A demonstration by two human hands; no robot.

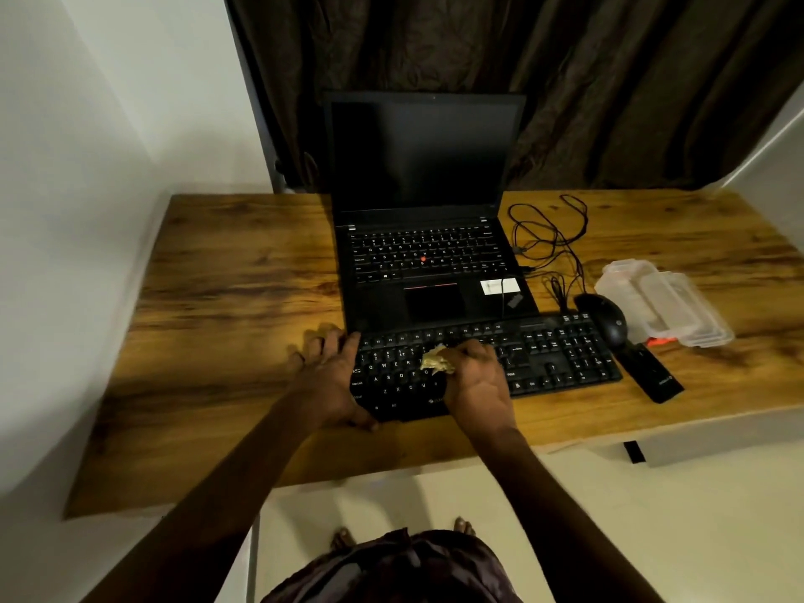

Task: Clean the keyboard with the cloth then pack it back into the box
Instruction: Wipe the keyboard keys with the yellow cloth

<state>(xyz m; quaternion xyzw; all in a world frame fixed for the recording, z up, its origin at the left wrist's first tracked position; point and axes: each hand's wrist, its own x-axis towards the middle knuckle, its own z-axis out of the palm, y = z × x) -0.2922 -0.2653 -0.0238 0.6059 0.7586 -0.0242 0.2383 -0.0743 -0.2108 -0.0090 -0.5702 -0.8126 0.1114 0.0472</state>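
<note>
A black full-size keyboard lies on the wooden desk, just in front of the laptop. My left hand grips the keyboard's left end, fingers over its far corner and thumb at its near edge. My right hand presses a crumpled yellowish cloth onto the letter keys near the keyboard's middle. No keyboard box can be made out.
An open black laptop stands behind the keyboard. To the right lie tangled black cables, a black mouse, a clear plastic container and a slim black device. A dark curtain hangs behind the desk.
</note>
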